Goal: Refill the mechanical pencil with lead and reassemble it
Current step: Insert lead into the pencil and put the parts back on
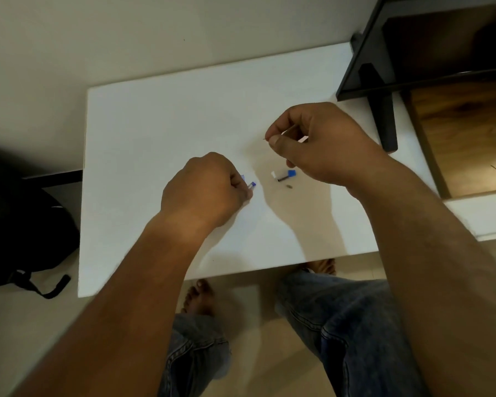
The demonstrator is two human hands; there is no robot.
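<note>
We work over the white bench (161, 124); our left hand (204, 187) is closed around the pencil (252, 185), of which only a clear-and-blue end shows, pointing right toward the loose parts (283, 175) lying just beside it; its long axis we cannot tell. Our right hand (312, 141) pinches a thin lead (265, 138), lying roughly left-right with its tip pointing left; we judge loading is in hand, and next the tip must meet the pencil's opening.
</note>
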